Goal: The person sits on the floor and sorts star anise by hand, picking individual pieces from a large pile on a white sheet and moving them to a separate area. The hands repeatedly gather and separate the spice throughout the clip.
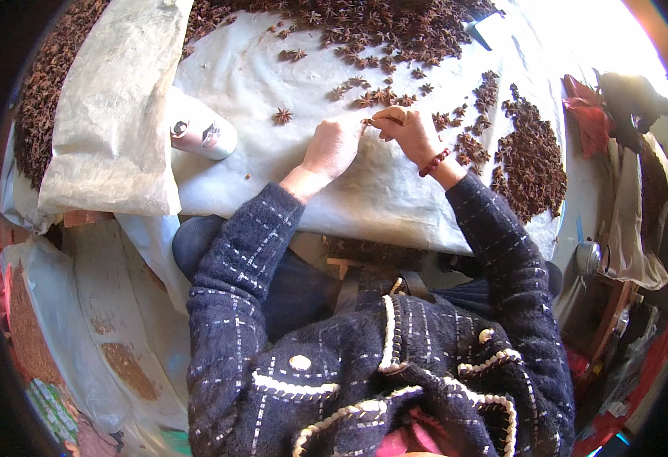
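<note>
My left hand (334,145) and my right hand (408,130) meet above a white sheet (311,188) spread over the work surface. Between their fingertips is a small brown piece (366,121), pinched from both sides; it looks like star anise, mostly covered by the fingers. Just beyond the hands lies a loose cluster of star anise pods (376,98). A single star anise (282,116) rests apart to the left. Right of my right hand, smaller groups of pods (471,147) lead to a denser pile (531,154).
A large heap of star anise (391,25) covers the far side, and another (54,97) lies far left, partly under a folded cloth or sack (111,114). A pale cylindrical container (205,128) lies beside that fold. A dark-edged flat object (485,31) stands at the far right heap.
</note>
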The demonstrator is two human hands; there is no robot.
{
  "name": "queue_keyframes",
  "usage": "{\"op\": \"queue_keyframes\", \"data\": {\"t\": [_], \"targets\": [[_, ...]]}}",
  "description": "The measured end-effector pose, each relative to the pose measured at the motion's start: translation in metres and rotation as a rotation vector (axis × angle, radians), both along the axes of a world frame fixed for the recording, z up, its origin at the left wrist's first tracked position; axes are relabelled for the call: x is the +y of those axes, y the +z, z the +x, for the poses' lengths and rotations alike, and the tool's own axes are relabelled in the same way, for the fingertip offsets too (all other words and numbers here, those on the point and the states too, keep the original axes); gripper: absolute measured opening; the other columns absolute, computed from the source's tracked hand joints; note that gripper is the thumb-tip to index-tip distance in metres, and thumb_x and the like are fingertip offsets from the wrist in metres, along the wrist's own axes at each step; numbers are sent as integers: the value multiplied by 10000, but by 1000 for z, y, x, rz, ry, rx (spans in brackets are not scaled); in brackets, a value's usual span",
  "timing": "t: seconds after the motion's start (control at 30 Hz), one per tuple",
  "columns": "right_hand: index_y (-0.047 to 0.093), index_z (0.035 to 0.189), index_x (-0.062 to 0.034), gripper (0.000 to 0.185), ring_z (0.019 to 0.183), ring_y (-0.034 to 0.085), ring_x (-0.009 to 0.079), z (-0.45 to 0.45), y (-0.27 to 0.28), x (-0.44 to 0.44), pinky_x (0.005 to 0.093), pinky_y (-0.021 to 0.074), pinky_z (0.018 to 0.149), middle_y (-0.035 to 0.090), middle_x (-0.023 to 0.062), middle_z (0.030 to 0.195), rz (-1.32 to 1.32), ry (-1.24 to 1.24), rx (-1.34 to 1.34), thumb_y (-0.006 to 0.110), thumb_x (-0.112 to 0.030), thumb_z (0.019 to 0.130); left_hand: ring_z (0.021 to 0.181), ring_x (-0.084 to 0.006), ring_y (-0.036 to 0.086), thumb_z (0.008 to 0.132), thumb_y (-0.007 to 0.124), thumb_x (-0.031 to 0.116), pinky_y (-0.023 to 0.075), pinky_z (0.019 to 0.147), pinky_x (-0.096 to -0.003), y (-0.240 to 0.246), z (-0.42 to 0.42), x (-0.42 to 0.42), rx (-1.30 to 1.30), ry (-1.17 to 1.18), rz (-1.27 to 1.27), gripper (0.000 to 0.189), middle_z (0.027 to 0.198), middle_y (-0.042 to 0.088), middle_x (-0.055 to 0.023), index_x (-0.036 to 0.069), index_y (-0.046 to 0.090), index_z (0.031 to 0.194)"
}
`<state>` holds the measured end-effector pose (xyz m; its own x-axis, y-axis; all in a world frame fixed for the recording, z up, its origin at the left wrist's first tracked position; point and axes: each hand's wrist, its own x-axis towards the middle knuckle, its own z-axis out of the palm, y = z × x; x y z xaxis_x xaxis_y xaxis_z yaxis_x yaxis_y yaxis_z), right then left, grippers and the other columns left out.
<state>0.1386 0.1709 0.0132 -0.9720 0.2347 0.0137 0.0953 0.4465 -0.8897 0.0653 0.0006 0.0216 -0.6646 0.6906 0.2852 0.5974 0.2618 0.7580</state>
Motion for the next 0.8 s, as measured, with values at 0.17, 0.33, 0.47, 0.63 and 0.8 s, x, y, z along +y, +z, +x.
{"op": "queue_keyframes", "data": {"t": [0.17, 0.33, 0.47, 0.63, 0.8], "targets": [[702, 970, 8, 184, 633, 616, 75, 10, 12, -6, 241, 521, 596, 685, 43, 749, 142, -52, -22, 642, -160, 925, 725, -198, 690, 903, 626, 155, 524, 658, -334, -1, 11, 8, -174, 136, -66, 188, 805, 709, -112, 63, 704, 1047], [728, 970, -19, 215, 655, 675, 114, 48, 47, -4, 279, 547, 612, 720, 86, 771, -55, 591, -243, 643, -205, 906, 691, -299, 667, 890, 590, 166, 523, 624, -391, -3, 6, 13, 12, 185, -53, 222, 791, 691, -132, 75, 653, 1083], [743, 994, -84, 150, 655, 677, 187, 42, 45, 19, 318, 551, 642, 727, 71, 793, 396, 509, 12, 650, -139, 890, 1176, -296, 531, 896, 594, 171, 431, 975, -421, 0, -21, 18, 435, 192, -173, 435, 1290, 576, -124, 106, 531, 1322], [678, 1059, -71, 245, 927, 601, 325, -12, 5, 43, 391, 496, 841, 654, 142, 970, 786, 31, 223, 583, -64, 833, 1269, -305, 448, 846, 572, 76, 379, 1031, -449, -4, -11, 17, 504, -138, -414, 382, 1379, 501, -111, 64, 595, 1227], [670, 969, -3, 147, 794, 658, 276, 19, -6, 67, 348, 522, 726, 670, 147, 891, 456, -46, 158, 588, -85, 879, 1163, -314, 538, 852, 557, 46, 423, 996, -427, -10, 21, -1, 515, -83, -171, 296, 1225, 602, -143, 37, 634, 1137]]}}
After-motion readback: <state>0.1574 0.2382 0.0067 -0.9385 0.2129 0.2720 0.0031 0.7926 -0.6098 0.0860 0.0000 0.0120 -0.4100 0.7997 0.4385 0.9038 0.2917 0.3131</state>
